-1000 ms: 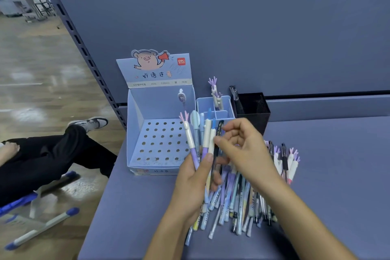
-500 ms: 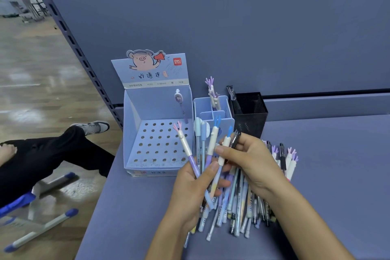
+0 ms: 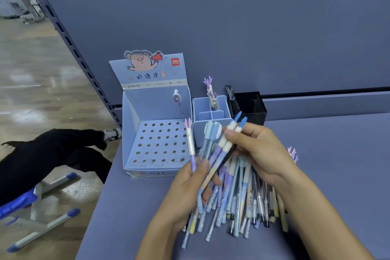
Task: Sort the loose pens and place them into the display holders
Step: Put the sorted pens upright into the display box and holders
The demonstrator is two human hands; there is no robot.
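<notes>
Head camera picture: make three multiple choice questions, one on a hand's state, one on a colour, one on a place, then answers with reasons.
1. The left hand: A hangs open; B grips several pens; C makes an empty fist.
2. The two pens that the right hand pinches have tips: A blue; B red; C green.
3. The black mesh holder stands: A in the left hand; B on the right hand; C right of the blue divided cup.
Answers: 1 B, fingers curl round a fan of pens. 2 A, both caps end in blue. 3 C, it stands beside the cup, clear of both hands.
</notes>
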